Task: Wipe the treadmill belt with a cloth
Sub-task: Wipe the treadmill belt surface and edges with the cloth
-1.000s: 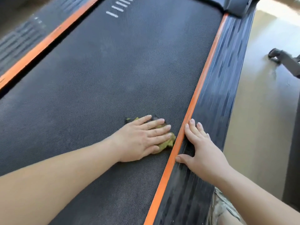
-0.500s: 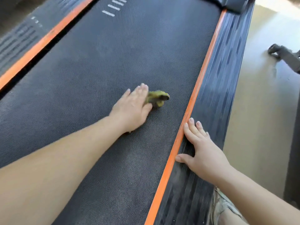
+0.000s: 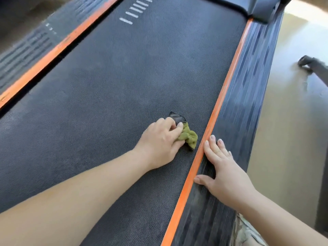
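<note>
In the middle, treadmill belt (image 3: 124,77): one, dark and finely textured, running from the near edge of the view up to the far end; faint dull patches show on it.
Floor (image 3: 287,139): one stretch of pale, glossy surface to the right of the machine.
Side rails: two, both ribbed and dark. The right rail (image 3: 248,82) lies between belt and floor; the left rail (image 3: 26,50) is blurred at the far left.
Orange strips: two, one on each side of the belt. The right strip (image 3: 221,96) runs the whole length in view; the left strip (image 3: 53,50) crosses the upper left corner.
Motor cover (image 3: 262,8): one dark housing at the far end, only its right corner in view.
Hands: two, both bare, forearms reaching in from the near edge.
Left hand (image 3: 160,139): on the belt close to the right strip, fingers curled down over the cloth and gripping it against the surface.
Right hand (image 3: 223,173): flat on the right rail, palm down, fingers straight and a little spread, holding nothing; the thumb tip touches the right strip.
Dark bar (image 3: 309,65): one, on the floor at the right edge; what it belongs to I cannot tell.
Patterned fabric (image 3: 246,231): one patch of clothing at the bottom, beside the right forearm.
Cloth (image 3: 189,137): one, olive green and bunched, with a dark flap above the fingers; it sits on the belt, sticking out from under the left hand toward the right strip, not touching it.
White dashes (image 3: 132,14): a row of short marks on the far belt, running off the top edge, so I cannot give a full count.
</note>
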Demonstrator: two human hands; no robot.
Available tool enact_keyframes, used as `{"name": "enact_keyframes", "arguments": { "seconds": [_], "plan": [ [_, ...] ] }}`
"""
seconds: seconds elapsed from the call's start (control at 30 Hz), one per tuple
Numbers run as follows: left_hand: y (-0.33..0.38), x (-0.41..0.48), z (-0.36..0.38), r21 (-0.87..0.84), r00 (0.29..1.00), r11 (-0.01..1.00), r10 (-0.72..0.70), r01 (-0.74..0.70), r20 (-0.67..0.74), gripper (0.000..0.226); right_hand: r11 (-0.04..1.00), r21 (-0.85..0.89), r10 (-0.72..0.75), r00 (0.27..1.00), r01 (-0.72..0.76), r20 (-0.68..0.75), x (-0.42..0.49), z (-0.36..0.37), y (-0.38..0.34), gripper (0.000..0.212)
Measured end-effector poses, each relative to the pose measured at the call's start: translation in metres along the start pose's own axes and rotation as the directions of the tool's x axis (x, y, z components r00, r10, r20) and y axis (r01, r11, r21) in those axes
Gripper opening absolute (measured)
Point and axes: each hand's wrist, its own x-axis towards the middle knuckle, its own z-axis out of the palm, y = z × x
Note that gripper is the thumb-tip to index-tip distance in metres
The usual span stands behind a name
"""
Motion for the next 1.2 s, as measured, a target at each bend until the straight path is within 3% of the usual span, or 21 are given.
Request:
{"name": "enact_keyframes", "arguments": {
  "seconds": [0.2, 0.3, 0.4, 0.47, 0.5, 0.57, 0.6, 0.67, 0.7, 0.77, 0.8, 0.87, 0.9, 0.97, 1.03, 1.13, 1.2],
  "plan": [
    [-0.005, 0.000, -0.019, 0.051, 0.985, 0.987, 0.159, -0.155, -0.069, 0.054, 1.000, 0.004, 0.000, 1.000, 0.000, -0.001, 0.001, 0.002, 0.002, 0.106],
    [-0.017, 0.004, -0.007, 0.093, 0.924, 0.941, 0.294, -0.324, 0.245, 0.059, 1.000, 0.004, 0.002, 1.000, -0.002, 0.007, 0.000, 0.002, 0.002, 0.106],
    [-0.036, 0.010, -0.002, 0.162, 0.887, 0.893, 0.366, -0.420, 0.280, 0.058, 1.000, 0.015, -0.007, 1.000, 0.007, 0.001, 0.001, 0.001, 0.001, 0.106],
    [-0.049, 0.022, -0.010, 0.207, 0.954, 0.940, 0.236, -0.273, 0.185, 0.052, 1.000, 0.018, -0.001, 1.000, 0.001, 0.015, 0.000, 0.001, 0.002, 0.106],
    [-0.051, 0.028, -0.016, 0.185, 0.985, 0.978, 0.073, -0.101, 0.153, 0.052, 1.000, 0.023, 0.000, 1.000, 0.000, 0.019, 0.000, 0.001, 0.003, 0.106],
    [-0.036, 0.028, -0.020, 0.111, 0.971, 0.972, -0.217, 0.205, 0.105, 0.053, 0.999, 0.039, -0.002, 1.000, 0.001, 0.013, 0.000, 0.002, 0.003, 0.106],
    [-0.023, 0.020, -0.013, 0.060, 0.978, 0.979, -0.198, 0.194, 0.073, 0.052, 0.999, 0.041, 0.002, 1.000, -0.002, 0.010, 0.000, 0.002, 0.002, 0.106],
    [0.008, -0.015, 0.010, 0.026, 0.993, 0.995, 0.092, -0.094, 0.072, 0.049, 0.999, 0.035, 0.005, 1.000, -0.006, 0.013, 0.001, 0.001, 0.002, 0.106],
    [0.016, -0.033, 0.015, 0.037, 0.965, 0.969, 0.238, -0.243, 0.113, 0.047, 0.999, 0.032, 0.005, 1.000, -0.005, 0.012, 0.001, 0.001, 0.002, 0.106],
    [0.000, -0.038, 0.014, 0.098, 0.906, 0.908, 0.388, -0.407, 0.169, 0.046, 1.000, 0.024, 0.002, 1.000, -0.002, 0.011, 0.001, 0.002, 0.002, 0.107],
    [-0.010, -0.030, 0.009, 0.156, 0.919, 0.908, 0.369, -0.389, 0.139, 0.046, 1.000, 0.024, 0.003, 1.000, -0.003, 0.010, 0.001, 0.002, 0.003, 0.107],
    [-0.024, -0.006, -0.003, 0.214, 0.995, 0.972, 0.089, -0.098, 0.051, 0.048, 1.000, 0.023, 0.009, 1.000, -0.009, 0.018, 0.002, 0.002, 0.003, 0.107],
    [-0.024, 0.002, -0.008, 0.202, 0.997, 0.977, -0.071, 0.063, 0.033, 0.050, 1.000, 0.023, 0.014, 0.999, -0.015, 0.029, 0.002, 0.002, 0.003, 0.108],
    [-0.009, -0.006, 0.000, 0.083, 0.989, 0.986, -0.144, 0.143, 0.009, 0.051, 0.999, 0.025, 0.022, 0.999, -0.023, 0.034, 0.001, 0.000, 0.002, 0.108],
    [0.013, -0.038, 0.016, 0.030, 0.999, 0.999, 0.038, -0.038, 0.000, 0.049, 0.999, 0.002, 0.032, 0.999, -0.032, 0.041, 0.002, -0.003, -0.001, 0.108],
    [0.012, -0.071, 0.018, 0.049, 0.955, 0.953, 0.297, -0.298, 0.019, 0.042, 0.998, -0.032, 0.055, 0.998, -0.053, 0.045, 0.002, -0.006, -0.006, 0.108],
    [-0.012, -0.064, 0.008, 0.155, 0.960, 0.948, 0.280, -0.277, 0.007, 0.040, 0.997, -0.056, 0.047, 0.998, -0.045, 0.038, 0.000, -0.006, -0.010, 0.107]
  ]
}}
